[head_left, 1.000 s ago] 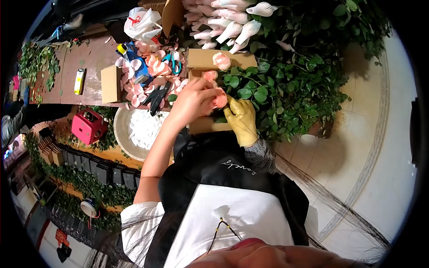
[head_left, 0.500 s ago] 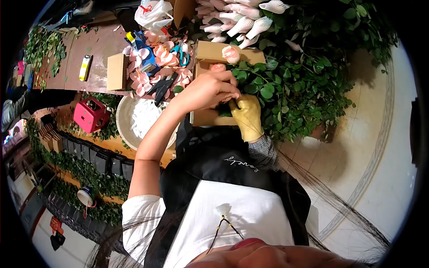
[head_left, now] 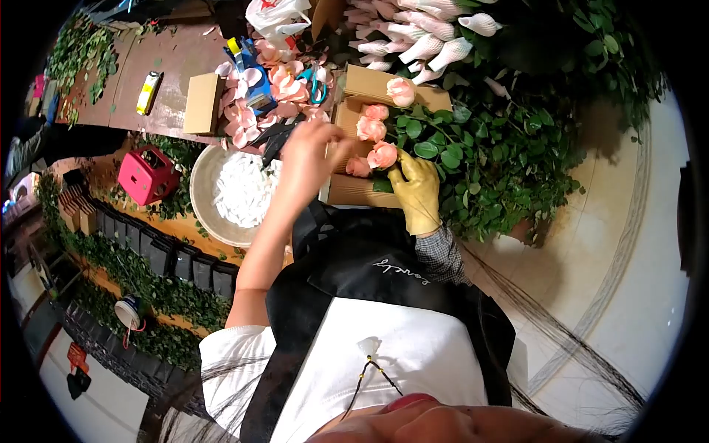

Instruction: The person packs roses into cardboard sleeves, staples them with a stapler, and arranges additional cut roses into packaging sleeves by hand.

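Observation:
My left hand (head_left: 314, 151) is bare and blurred by motion, just left of the roses; its fingers are too smeared to read. My right hand (head_left: 418, 192) wears a yellow glove, with its fingers closed on the stem side of a pink rose (head_left: 382, 155). More pink roses (head_left: 371, 128) lie beside it in an open cardboard box (head_left: 363, 193), and one rose (head_left: 400, 92) rests on the box's far flap. Leafy green stems (head_left: 473, 170) spread to the right of the box.
Loose pink petals (head_left: 286, 83), teal-handled scissors (head_left: 317, 83) and black scissors (head_left: 277, 139) lie on the table (head_left: 173, 63). A round tub (head_left: 203, 184) holds white pieces. Net-wrapped roses (head_left: 432, 40) are stacked at the back, and a red stool (head_left: 148, 175) stands left.
My left hand has moved left, away from the rose, uncovering several roses in the box. My gloved right hand stays near the stems. The whole view has shifted slightly.

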Motion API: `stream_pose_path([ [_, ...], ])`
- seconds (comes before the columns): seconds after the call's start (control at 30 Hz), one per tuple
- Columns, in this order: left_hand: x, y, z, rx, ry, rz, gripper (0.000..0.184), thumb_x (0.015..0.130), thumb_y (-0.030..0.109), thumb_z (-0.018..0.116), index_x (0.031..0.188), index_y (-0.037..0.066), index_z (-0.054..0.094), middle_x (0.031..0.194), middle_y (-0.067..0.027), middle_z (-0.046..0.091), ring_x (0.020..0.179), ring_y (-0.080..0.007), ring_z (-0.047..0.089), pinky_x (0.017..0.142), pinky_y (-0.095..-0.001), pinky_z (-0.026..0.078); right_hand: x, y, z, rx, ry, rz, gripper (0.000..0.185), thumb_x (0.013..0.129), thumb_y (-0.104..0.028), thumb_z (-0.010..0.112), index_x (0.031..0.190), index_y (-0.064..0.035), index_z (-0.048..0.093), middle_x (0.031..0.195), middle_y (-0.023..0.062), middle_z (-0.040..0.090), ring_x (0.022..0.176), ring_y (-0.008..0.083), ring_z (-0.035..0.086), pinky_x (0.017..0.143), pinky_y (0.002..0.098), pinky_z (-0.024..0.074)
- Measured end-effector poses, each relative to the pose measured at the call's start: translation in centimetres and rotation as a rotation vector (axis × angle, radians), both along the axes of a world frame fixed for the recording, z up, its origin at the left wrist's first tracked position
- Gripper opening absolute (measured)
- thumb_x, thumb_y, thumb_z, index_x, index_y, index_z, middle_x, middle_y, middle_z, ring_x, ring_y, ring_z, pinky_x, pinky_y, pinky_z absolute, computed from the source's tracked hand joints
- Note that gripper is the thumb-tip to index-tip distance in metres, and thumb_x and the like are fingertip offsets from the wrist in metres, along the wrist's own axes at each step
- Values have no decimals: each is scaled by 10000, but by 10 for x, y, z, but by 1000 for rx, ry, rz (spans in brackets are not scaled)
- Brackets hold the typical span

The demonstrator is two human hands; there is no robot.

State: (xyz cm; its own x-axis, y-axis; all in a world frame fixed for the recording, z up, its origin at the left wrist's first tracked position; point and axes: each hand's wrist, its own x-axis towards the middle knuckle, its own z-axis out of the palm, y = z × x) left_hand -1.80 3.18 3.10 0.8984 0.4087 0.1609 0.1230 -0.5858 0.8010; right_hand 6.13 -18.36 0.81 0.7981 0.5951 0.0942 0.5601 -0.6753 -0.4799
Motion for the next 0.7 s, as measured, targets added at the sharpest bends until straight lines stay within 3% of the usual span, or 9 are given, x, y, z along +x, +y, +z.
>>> stream_pose_path([
  [0.07,6,-19,5,-99,-111,-152,181,789,138,792,929,62,705,946,-102,638,915,-308,608,781,-405,490,0,3,7,8,42,-13,334,835,-144,712,1168,-128,704,766,122,663,737,326,622,721,434,484],
  [0.33,25,-50,9,172,44,-117,148,805,175,752,918,82,732,970,-106,601,907,-322,563,801,-426,462,-1,1,8,78,-15,-11,359,808,-127,749,1164,-137,710,747,104,652,714,318,612,697,430,478],
  [0.43,32,-59,2,231,33,-116,138,803,174,757,908,86,744,966,-103,599,901,-316,560,798,-421,464,0,1,11,87,8,-17,370,788,-73,759,1154,-88,704,762,115,637,736,312,600,720,422,473],
  [0.5,37,-64,-2,222,-7,-134,153,790,226,766,866,96,740,936,-104,586,908,-297,558,769,-405,458,1,-3,5,112,-1,10,309,799,-82,758,1101,-60,696,783,118,643,746,323,606,721,430,474],
  [0.7,43,-68,-4,61,20,-95,147,808,192,769,890,70,759,971,-115,601,897,-321,539,803,-417,467,2,-5,4,83,-32,37,293,790,-94,763,1070,-53,687,802,110,652,772,334,613,729,437,478],
])
